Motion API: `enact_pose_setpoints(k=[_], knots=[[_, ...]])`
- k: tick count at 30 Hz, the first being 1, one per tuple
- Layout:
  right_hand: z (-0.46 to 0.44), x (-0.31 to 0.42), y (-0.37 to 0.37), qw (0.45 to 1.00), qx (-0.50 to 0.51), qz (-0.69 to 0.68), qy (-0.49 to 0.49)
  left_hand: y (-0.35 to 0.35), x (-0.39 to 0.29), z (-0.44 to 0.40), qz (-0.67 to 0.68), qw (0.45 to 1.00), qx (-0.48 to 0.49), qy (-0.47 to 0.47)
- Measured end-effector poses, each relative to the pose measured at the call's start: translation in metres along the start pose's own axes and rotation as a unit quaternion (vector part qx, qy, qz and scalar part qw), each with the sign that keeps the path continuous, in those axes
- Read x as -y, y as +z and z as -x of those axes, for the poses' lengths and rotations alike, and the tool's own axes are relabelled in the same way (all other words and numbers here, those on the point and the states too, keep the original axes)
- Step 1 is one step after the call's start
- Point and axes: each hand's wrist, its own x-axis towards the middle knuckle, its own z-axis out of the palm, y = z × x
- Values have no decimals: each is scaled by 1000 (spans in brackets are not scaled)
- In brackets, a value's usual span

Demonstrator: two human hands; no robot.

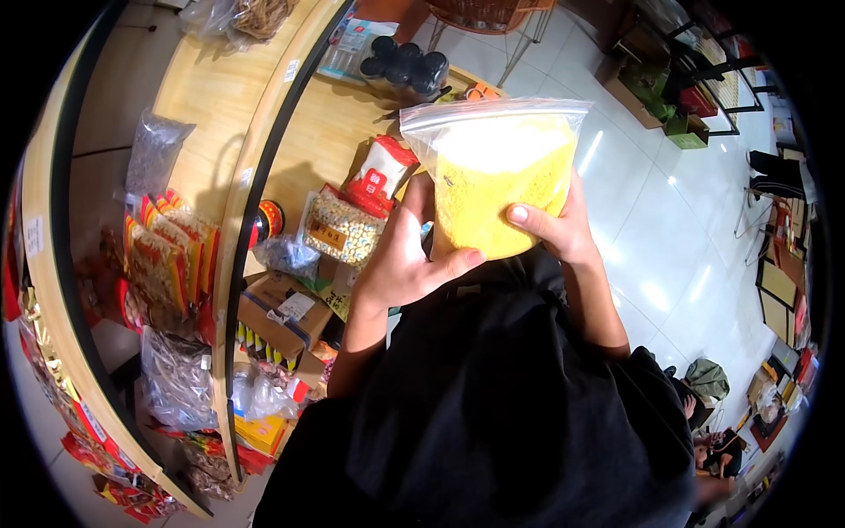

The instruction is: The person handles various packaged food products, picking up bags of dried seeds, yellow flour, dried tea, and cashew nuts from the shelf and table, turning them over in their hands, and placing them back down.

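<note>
Between my two hands is a clear zip bag of fine yellow grain (493, 198), held upright in front of my chest. Its zip strip runs across the top and looks closed. My left hand (405, 251) wraps the lower left side, thumb across the front near the bottom. On the other side, my right hand (563, 224) grips the lower right part, thumb pressed on the front. The fingers behind the bag are mostly hidden. Left of the bag lie a red and white packet (384, 176) and a bag of mixed pale grains (341, 229).
A wooden shelf (211, 75) at left carries red and yellow packets (172, 251) and clear bags (176, 378). Black-capped bottles (403, 66) stand near the top. Below the grains sits a cardboard box (286, 308). Tiled floor (656, 211) stretches right; people (717, 453) appear far off.
</note>
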Motion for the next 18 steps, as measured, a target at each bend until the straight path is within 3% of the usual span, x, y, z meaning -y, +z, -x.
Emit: enact_pose_setpoints(k=[18], knots=[[6,0,-9,1000,6,-16,9,6,-3,-3,-2,1000,14,3]])
